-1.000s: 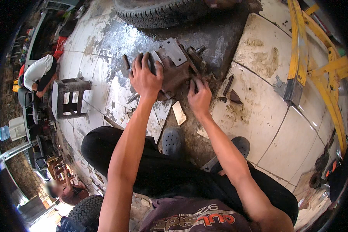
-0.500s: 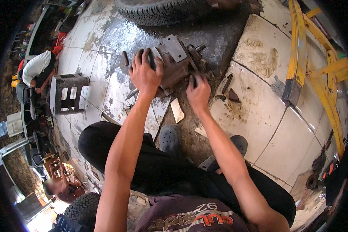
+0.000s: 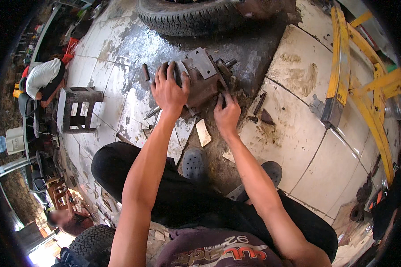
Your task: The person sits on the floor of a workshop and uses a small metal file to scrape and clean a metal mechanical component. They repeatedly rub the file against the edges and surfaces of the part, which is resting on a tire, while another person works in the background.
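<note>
A greasy metal housing [image 3: 200, 86] with a grey plate with two holes [image 3: 202, 62] and a shaft at its far right lies on the dark, stained floor. My left hand [image 3: 169, 89] grips the housing's left side, fingers draped over it. At the lower right edge, my right hand [image 3: 227, 111] holds the housing with bent, dark-smudged fingers; the fingertips are partly hidden. A short bar [image 3: 145, 72] lies left of the housing. Right of my right hand are a dark rod [image 3: 259, 103] and a small dark piece [image 3: 266, 116]. A pale tile fragment [image 3: 203, 132] lies below.
A large tyre [image 3: 182, 22] lies beyond the housing. A yellow steel frame [image 3: 338, 58] stands right, a grey stool [image 3: 78, 93] left. A person in a white shirt [image 3: 44, 75] bends at far left; another person [image 3: 69, 216] is lower left, near a second tyre [image 3: 91, 242].
The view has shifted slightly. Both my hands keep much the same place on the housing, with only small shifts of the fingers and of my right wrist.
</note>
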`<state>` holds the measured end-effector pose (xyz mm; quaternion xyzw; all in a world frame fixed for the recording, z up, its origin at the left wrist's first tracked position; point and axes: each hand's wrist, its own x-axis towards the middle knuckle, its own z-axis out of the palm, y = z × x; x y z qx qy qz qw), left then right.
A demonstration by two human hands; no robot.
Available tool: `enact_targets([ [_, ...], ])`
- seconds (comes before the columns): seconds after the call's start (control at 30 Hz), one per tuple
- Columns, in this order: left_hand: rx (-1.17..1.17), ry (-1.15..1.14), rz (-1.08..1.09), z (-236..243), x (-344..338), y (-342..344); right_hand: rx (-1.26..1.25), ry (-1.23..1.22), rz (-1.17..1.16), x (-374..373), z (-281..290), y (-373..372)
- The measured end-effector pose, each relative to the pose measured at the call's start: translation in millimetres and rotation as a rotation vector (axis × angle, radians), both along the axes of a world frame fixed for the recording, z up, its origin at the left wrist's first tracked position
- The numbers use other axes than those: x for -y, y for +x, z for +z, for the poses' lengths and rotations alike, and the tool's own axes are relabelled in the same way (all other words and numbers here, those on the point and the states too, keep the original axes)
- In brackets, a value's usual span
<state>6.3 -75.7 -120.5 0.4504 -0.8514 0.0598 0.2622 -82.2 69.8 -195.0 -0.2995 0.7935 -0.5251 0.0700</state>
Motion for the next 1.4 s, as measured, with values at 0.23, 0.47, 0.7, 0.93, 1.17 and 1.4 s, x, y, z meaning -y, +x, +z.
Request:
enact_targets([
  [0.23,0.017,-0.02,-0.011,0,-1,2,-0.024,-0.013,-0.04,3,0,0],
  [0.47,-0.008,0.013,-0.016,-1,-2,1,-0.004,0.042,-0.02,3,7,0],
  [0.7,-0.003,0.03,-0.011,3,-2,0,-0.088,0.175,0.05,-4,14,-5],
  [0.93,0.025,0.023,-0.002,1,-3,4,-0.201,0.259,0.135,-9,13,-8],
  [1.17,0.009,0.006,-0.008,0,0,4,-0.165,0.259,0.166,-7,25,-10],
  [1.4,-0.031,0.032,-0.016,7,0,-1,-0.185,0.298,0.151,-9,17,-10],
])
